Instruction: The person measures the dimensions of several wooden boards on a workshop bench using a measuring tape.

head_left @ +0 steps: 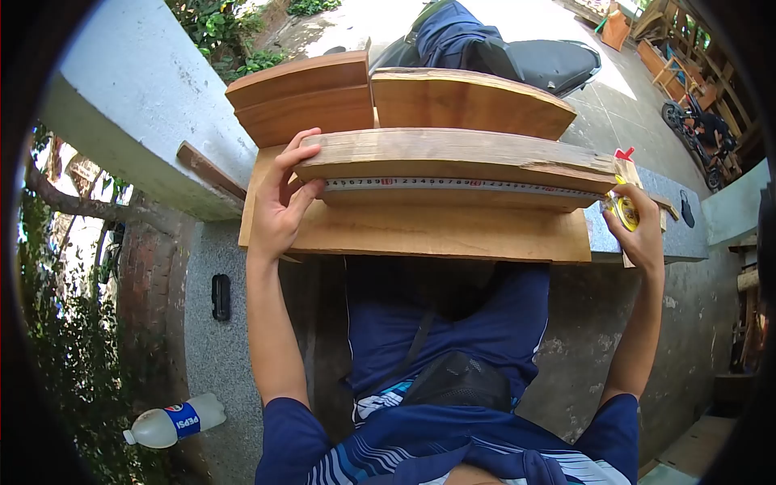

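Left hand (279,218) closes fingers on timber (461,149) and tape blade (436,183); right hand (644,234) curls fingers round the case (623,212), seemingly for tautness.

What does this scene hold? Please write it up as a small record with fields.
Left hand: gripping the left end of a wooden beam, thumb at the tape
Right hand: holding a yellow tape measure
Tape blade: stretched along the beam's near side
Under beam: wide board
Behind beam: left block, right block
Left ledge: black object, Pepsi bottle on its side
Background: parked motorbike beyond the blocks
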Available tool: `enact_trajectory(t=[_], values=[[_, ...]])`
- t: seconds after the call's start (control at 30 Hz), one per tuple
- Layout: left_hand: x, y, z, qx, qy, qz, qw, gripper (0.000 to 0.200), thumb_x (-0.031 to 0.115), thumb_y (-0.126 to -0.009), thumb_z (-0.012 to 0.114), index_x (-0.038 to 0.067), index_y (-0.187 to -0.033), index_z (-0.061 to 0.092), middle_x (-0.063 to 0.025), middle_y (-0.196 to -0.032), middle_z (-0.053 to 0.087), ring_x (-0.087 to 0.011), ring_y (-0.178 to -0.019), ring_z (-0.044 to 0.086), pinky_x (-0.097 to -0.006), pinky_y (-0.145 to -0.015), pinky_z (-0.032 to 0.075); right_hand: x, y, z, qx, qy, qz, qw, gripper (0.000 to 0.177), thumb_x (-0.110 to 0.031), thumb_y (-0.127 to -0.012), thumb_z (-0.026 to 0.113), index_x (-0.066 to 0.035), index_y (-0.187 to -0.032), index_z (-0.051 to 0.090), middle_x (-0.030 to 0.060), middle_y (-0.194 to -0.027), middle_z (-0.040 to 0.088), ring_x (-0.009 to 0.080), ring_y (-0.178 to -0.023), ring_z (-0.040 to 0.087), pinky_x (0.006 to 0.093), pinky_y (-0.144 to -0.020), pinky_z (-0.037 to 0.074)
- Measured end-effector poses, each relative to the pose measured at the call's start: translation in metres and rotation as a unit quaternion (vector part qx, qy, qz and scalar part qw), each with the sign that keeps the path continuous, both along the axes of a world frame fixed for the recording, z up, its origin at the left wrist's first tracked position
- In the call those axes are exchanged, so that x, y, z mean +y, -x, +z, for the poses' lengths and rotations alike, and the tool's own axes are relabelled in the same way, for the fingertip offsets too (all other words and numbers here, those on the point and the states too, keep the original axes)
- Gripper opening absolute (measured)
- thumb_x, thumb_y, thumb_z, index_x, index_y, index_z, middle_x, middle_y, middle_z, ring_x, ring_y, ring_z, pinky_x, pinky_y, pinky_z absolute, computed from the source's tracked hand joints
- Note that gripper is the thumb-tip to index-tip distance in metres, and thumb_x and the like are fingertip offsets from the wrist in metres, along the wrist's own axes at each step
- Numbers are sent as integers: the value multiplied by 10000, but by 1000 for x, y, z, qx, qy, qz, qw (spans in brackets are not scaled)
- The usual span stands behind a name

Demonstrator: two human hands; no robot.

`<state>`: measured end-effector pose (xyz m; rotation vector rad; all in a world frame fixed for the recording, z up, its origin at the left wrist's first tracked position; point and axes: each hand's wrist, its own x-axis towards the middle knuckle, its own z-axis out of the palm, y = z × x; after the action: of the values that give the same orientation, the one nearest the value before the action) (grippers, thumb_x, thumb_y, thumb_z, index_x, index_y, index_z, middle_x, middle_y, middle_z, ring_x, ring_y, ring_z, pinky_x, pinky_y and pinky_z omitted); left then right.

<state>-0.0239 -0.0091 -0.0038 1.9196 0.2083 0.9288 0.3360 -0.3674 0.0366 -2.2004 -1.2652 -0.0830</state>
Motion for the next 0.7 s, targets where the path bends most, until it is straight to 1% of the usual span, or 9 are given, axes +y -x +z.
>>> enact_trajectory(t=[0.13,0.2,0.23,0.3,0.37,0.5,0.57,0.6,0.7], values=[[-3,2,1,5,13,4,1000,448,-100,-891,584,96,-1294,566,-128,-1503,438,-236,-1362,444,-340,-992,498,5,10,6,-9,9,-2,1000,401,-240,-764,791,19,-1017,618,150,-882,664,207,-811,619,324,-774,482],[-3,-1,2,-2,12,-1,1000,450,-107,-889,579,91,-1292,564,-127,-1504,438,-237,-1361,447,-340,-998,494,3,6,0,-24,-11,8,1000,375,-219,-764,776,18,-1008,619,159,-877,664,239,-823,639,346,-772,489],[-2,0,0,-1,26,-3,1000,451,-109,-890,578,87,-1296,561,-144,-1511,429,-245,-1361,451,-333,-998,486,3,5,0,-30,-10,12,999,366,-215,-765,769,17,-1005,619,164,-883,664,257,-827,645,354,-771,492],[0,-1,-1,-5,-29,4,1000,443,-95,-896,582,86,-1301,559,-166,-1515,421,-252,-1362,453,-325,-1003,470,2,2,-2,-43,-14,13,999,351,-209,-766,752,15,-1001,618,173,-908,663,293,-831,646,365,-771,495],[0,0,-1,5,-31,9,999,438,-77,-902,587,88,-1307,556,-183,-1514,420,-255,-1361,454,-321,-1009,456,3,6,6,-7,-4,8,1000,341,-210,-764,730,18,-992,619,177,-936,654,309,-837,652,367,-772,504],[1,0,-1,9,-46,11,999,433,-72,-900,591,93,-1299,556,-180,-1511,425,-256,-1358,457,-329,-1018,450,0,1,1,-23,7,4,1000,351,-245,-762,720,8,-987,629,174,-955,659,325,-857,656,384,-785,514],[-1,1,-1,6,-37,7,999,436,-77,-898,587,94,-1298,553,-178,-1513,426,-265,-1377,437,-352,-1065,411,1,2,1,-26,5,8,1000,352,-258,-764,717,5,-982,633,175,-962,660,338,-866,656,392,-789,514],[0,1,-3,0,-38,5,999,437,-78,-899,586,94,-1299,552,-177,-1513,425,-266,-1381,431,-357,-1077,400,0,-1,-2,-35,4,9,999,387,-278,-745,700,2,-1002,629,180,-970,660,359,-873,650,408,-797,512],[3,2,-6,1,-37,7,999,440,-77,-900,587,96,-1303,547,-178,-1513,425,-278,-1398,409,-384,-1126,343,-3,0,-2,-43,10,22,999,424,-239,-712,667,15,-1036,569,178,-936,603,346,-865,610,392,-792,479]])
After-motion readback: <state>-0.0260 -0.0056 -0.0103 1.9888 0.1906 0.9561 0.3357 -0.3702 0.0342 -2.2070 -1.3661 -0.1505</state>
